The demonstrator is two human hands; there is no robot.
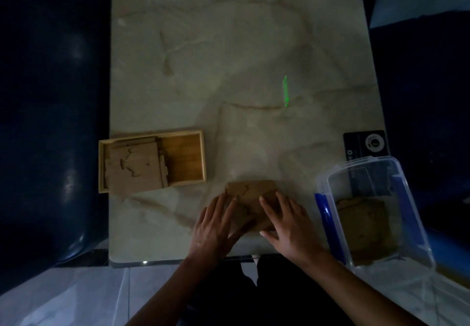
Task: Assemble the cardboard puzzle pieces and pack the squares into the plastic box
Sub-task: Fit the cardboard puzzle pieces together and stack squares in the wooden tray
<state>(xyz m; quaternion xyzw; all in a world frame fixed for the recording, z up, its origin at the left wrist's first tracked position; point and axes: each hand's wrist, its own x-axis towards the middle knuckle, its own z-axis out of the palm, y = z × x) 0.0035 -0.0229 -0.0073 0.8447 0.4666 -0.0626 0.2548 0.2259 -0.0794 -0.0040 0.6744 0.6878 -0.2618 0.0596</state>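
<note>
A cardboard puzzle square (250, 194) lies on the marble table near its front edge, its jigsaw seams visible. My left hand (216, 226) rests flat on its left side with fingers spread. Over the square's right side lies my right hand (287, 220), also flat with fingers apart. Neither hand grips it. A clear plastic box (330, 181) with blue clips stands at the table's right front corner and holds brown cardboard squares (363, 221) at its bottom. A wooden tray (188, 158) to the left holds several loose cardboard pieces (134, 165) in its left half.
The marble table (229, 59) extends far ahead. A black card with a white logo (366, 144) lies at the right edge behind the plastic box. A green light streak (285, 90) shows mid-table. Dark blue seats flank the table on both sides.
</note>
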